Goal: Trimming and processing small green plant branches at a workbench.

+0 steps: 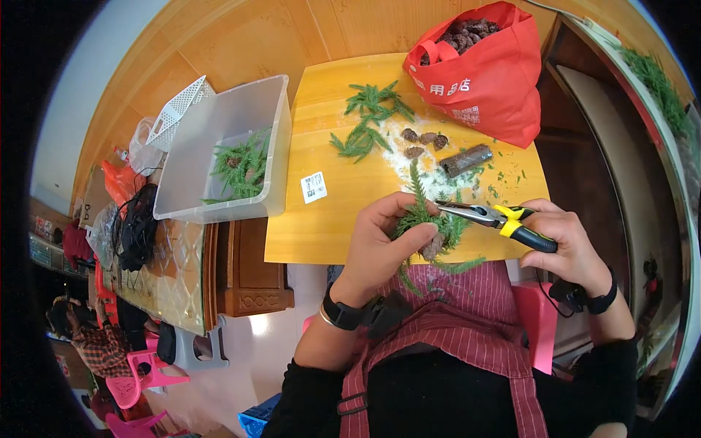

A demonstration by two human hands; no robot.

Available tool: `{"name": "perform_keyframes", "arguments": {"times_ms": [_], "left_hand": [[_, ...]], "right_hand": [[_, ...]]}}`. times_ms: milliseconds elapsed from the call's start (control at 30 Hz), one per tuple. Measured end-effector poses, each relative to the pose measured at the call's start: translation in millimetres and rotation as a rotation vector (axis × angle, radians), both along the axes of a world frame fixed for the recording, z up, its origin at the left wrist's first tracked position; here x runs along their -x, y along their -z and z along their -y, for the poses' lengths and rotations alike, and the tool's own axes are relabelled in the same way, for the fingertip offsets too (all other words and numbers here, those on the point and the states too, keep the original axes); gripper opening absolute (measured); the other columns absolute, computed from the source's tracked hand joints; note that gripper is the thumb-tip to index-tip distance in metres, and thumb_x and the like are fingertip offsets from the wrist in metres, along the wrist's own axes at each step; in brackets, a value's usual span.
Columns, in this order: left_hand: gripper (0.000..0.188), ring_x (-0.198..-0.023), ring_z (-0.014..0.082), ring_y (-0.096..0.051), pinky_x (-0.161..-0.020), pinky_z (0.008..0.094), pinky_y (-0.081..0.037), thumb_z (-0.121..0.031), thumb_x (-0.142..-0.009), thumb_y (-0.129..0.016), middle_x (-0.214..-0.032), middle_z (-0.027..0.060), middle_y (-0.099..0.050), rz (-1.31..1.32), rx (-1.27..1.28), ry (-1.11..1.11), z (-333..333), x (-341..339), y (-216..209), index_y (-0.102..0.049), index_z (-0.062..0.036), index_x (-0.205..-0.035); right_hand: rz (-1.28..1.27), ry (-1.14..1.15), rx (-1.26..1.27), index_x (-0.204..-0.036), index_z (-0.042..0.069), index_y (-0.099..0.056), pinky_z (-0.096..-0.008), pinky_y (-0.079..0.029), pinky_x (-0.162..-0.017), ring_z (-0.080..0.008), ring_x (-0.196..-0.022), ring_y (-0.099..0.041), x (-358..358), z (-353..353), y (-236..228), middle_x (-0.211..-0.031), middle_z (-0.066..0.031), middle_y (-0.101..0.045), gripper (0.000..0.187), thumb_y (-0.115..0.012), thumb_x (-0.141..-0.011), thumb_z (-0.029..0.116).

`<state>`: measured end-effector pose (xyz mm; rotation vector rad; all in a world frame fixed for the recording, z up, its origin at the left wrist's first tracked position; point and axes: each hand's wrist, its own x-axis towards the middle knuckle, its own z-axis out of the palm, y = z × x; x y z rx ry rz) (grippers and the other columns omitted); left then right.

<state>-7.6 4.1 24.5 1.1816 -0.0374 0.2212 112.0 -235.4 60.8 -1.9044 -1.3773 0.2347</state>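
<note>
My left hand [391, 237] is closed around a bunch of green needle sprigs [418, 212] with a brown pine cone [432, 247] in it, over the table's near edge. In my right hand [569, 237] is a pair of long-nose pliers [482, 213] with black and yellow handles. The jaws point left and reach the top of the sprigs beside my left fingertips; what they may grip is too small to tell. Just beyond, a dark brown cylinder [467, 160] and several small pine cones [414, 152] lie among white powder [420, 175] and green snippets.
A red bag [504, 95] full of pine cones stands at the table's far right. Loose green sprigs [361, 139] lie beyond a white label card [314, 187]. To the left, a clear plastic bin [212, 117] holds a sprig bunch with cones. A pink chair [540, 328] is under me.
</note>
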Motion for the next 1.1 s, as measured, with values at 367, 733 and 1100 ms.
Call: {"name": "perform_keyframes", "arguments": {"times_ms": [367,733,1100], "left_hand": [[0.030,-0.072,0.0082,-0.056,-0.064,0.0211,-0.047,-0.017,-0.075,-0.069,-0.085,0.0018,-0.058,-0.131,0.343,0.124,0,1,3,-0.055,-0.0007,-0.096],[0.035,-0.065,0.0116,-0.058,-0.057,0.0230,-0.050,-0.027,-0.077,-0.067,-0.083,0.0058,-0.059,-0.168,0.463,0.265,-1,0,12,-0.053,-0.0004,-0.096],[0.032,-0.071,0.0121,-0.059,-0.064,0.0228,-0.049,-0.018,-0.076,-0.067,-0.084,0.0068,-0.061,-0.150,0.346,0.185,-4,1,12,-0.055,0.0012,-0.099]], "right_hand": [[0.035,0.000,-0.023,-0.078,0.000,-0.060,-0.0379,-0.042,-0.085,-0.0295,-0.073,-0.057,-6,2,7,-0.070,-0.0113,-0.058,0.039,-0.074,-0.061,0.032],[0.150,-0.002,-0.062,-0.075,0.001,-0.059,-0.0369,-0.043,-0.074,-0.0310,-0.082,-0.055,-12,1,12,-0.071,-0.0086,-0.058,0.045,-0.072,-0.060,0.041],[0.262,0.010,-0.078,-0.067,0.002,-0.054,-0.0352,-0.045,-0.066,-0.0297,-0.072,-0.055,-10,3,6,-0.063,-0.0076,-0.052,0.042,-0.072,-0.061,0.040]]}}
